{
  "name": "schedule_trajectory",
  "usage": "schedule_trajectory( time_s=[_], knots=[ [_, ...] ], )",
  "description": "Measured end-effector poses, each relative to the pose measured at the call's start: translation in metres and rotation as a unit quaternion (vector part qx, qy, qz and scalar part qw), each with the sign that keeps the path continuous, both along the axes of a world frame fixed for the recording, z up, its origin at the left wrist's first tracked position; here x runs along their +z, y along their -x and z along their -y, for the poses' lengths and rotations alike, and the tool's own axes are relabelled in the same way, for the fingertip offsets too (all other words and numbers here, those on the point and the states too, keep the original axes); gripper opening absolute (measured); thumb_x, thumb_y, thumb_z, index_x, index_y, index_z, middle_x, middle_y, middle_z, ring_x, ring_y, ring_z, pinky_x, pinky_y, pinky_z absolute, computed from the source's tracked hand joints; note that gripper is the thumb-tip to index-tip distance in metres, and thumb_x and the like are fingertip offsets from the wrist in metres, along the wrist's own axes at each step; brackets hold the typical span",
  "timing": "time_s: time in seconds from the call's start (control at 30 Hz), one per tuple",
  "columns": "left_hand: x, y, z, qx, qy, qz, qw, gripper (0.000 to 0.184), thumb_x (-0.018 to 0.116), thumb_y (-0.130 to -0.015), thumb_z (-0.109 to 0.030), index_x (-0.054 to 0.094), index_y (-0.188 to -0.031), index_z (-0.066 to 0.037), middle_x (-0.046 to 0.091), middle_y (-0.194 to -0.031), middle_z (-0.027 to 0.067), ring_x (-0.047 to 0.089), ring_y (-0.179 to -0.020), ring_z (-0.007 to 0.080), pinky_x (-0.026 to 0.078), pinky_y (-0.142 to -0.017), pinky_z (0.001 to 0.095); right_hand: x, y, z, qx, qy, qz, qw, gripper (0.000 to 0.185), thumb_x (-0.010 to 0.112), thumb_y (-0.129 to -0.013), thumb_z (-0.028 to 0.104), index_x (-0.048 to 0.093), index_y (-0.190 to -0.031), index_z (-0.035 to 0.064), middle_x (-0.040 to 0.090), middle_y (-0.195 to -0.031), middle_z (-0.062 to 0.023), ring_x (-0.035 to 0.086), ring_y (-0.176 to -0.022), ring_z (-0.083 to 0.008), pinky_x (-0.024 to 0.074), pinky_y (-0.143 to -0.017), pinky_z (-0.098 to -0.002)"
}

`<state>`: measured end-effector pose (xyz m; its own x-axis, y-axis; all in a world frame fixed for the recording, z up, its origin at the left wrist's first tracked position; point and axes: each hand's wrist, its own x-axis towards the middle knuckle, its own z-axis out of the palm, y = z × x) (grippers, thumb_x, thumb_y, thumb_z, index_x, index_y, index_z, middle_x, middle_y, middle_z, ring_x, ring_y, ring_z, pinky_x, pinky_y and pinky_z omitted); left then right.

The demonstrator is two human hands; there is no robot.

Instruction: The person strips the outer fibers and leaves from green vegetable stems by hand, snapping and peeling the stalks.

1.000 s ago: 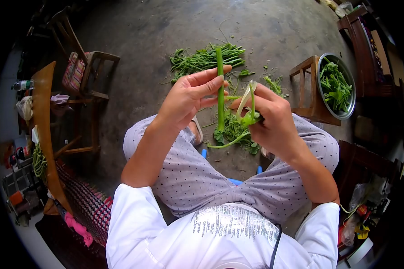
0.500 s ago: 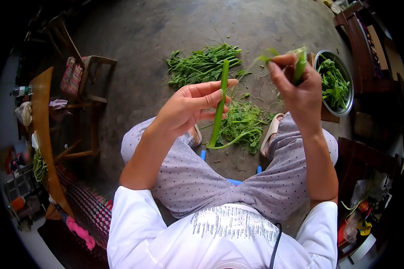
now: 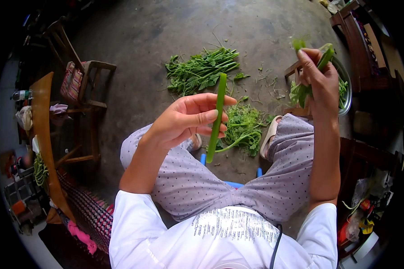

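My left hand pinches a long, smooth green stalk between thumb and fingers, nearly upright in front of my knees. Farther right and higher, my right hand is closed around a leafy green stem, with a thin blurred green strip at its thumb and fingertip. Leaves hang below that hand. Behind it, partly hidden, stands a metal basin with cut greens in it. A pile of leafy stalks lies on the floor ahead, and a heap of stringy trimmings lies between my feet.
A wooden stool stands beside the basin. On the left are a wooden chair and a wooden table edge. Scraps are scattered over the concrete floor. Blue stool legs show beneath me.
My right hand has moved right and slightly up, away from the left, and now overlaps the basin. My left hand has dropped slightly, still holding the stalk.
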<state>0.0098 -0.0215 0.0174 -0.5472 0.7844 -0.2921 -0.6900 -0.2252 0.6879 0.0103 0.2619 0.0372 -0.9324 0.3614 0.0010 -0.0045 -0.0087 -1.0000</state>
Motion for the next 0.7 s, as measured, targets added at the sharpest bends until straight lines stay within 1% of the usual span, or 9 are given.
schedule_trajectory(
  time_s=[0.07,0.1,0.17,0.27,0.33,0.43,0.5,0.63,0.7],
  knots=[
    [-0.001,-0.001,0.000,0.007,0.014,-0.027,1.000,0.038,0.060,-0.086,-0.010,0.050,-0.121,0.000,0.063,-0.089,0.0080,0.063,-0.083,0.0157,0.053,-0.075,0.0306,0.003,-0.005,0.000,0.108,-0.049,0.072,0.990,0.017,0.069,-0.082,0.021,0.061,-0.081,0.0055,0.052,-0.067,0.0041,0.043,-0.057,-0.0019,0.0341,-0.050,-0.0177],
    [-0.001,-0.002,0.000,0.014,0.027,-0.054,0.998,0.037,0.059,-0.086,-0.008,0.049,-0.121,0.002,0.062,-0.089,0.0093,0.063,-0.082,0.0165,0.053,-0.070,0.0285,0.002,-0.008,0.003,0.142,-0.077,0.076,0.984,0.018,0.069,-0.082,0.021,0.062,-0.083,0.0048,0.053,-0.067,0.0034,0.044,-0.058,-0.0024,0.0352,-0.051,-0.0177],
    [-0.001,-0.004,0.000,0.017,0.037,-0.069,0.997,0.037,0.060,-0.086,-0.008,0.050,-0.120,0.001,0.062,-0.089,0.0094,0.063,-0.082,0.0162,0.053,-0.070,0.0285,0.003,-0.014,0.016,0.175,-0.106,0.080,0.976,0.018,0.069,-0.082,0.021,0.062,-0.084,0.0041,0.054,-0.068,0.0027,0.046,-0.059,-0.0029,0.0362,-0.052,-0.0176],
    [0.001,-0.004,-0.003,0.013,0.050,-0.089,0.995,0.036,0.062,-0.085,-0.008,0.051,-0.118,0.001,0.063,-0.090,0.0090,0.063,-0.081,0.0151,0.054,-0.071,0.0284,0.012,-0.021,0.035,0.244,-0.042,0.094,0.964,0.022,0.068,-0.083,0.020,0.065,-0.094,0.0009,0.056,-0.071,0.0024,0.049,-0.064,-0.0038,0.0380,-0.055,-0.0181],
    [0.000,-0.005,-0.006,0.005,0.054,-0.094,0.994,0.037,0.063,-0.084,-0.008,0.051,-0.118,0.001,0.062,-0.092,0.0087,0.063,-0.081,0.0142,0.054,-0.071,0.0284,0.012,-0.023,0.041,0.277,0.008,0.101,0.956,0.022,0.067,-0.083,0.019,0.066,-0.094,-0.0003,0.057,-0.072,0.0026,0.049,-0.065,-0.0038,0.0381,-0.056,-0.0190],
    [-0.004,-0.007,-0.011,0.047,0.080,-0.136,0.986,0.035,0.066,-0.083,-0.009,0.056,-0.115,-0.002,0.064,-0.092,0.0046,0.062,-0.083,0.0112,0.050,-0.075,0.0247,0.010,-0.025,0.051,0.276,0.048,0.079,0.957,0.021,0.066,-0.084,0.018,0.067,-0.092,-0.0014,0.057,-0.072,0.0025,0.048,-0.064,-0.0037,0.0381,-0.056,-0.0197],
    [-0.007,-0.005,-0.012,0.046,0.141,-0.272,0.951,0.035,0.065,-0.081,-0.002,0.055,-0.114,0.001,0.061,-0.097,0.0052,0.060,-0.084,0.0104,0.053,-0.067,0.0228,0.009,-0.025,0.052,0.271,0.049,0.087,0.957,0.021,0.066,-0.084,0.018,0.067,-0.092,-0.0017,0.058,-0.072,0.0020,0.049,-0.064,-0.0038,0.0385,-0.056,-0.0199],
    [-0.006,-0.009,-0.017,0.085,0.186,-0.287,0.936,0.032,0.064,-0.080,0.003,0.058,-0.112,-0.001,0.060,-0.095,0.0049,0.059,-0.084,0.0101,0.053,-0.067,0.0212,0.009,-0.025,0.053,0.262,0.057,0.098,0.958,0.021,0.066,-0.084,0.017,0.067,-0.091,-0.0022,0.061,-0.072,0.0005,0.050,-0.065,-0.0041,0.0394,-0.057,-0.0201],
    [-0.008,-0.009,-0.018,0.120,0.231,-0.403,0.878,0.034,0.063,-0.077,0.008,0.061,-0.109,-0.002,0.059,-0.092,0.0057,0.060,-0.084,0.0112,0.054,-0.071,0.0234,0.009,-0.026,0.052,0.261,0.059,0.102,0.958,0.021,0.066,-0.084,0.017,0.067,-0.091,-0.0024,0.061,-0.072,0.0000,0.051,-0.065,-0.0043,0.0397,-0.057,-0.0201]
  ],
)
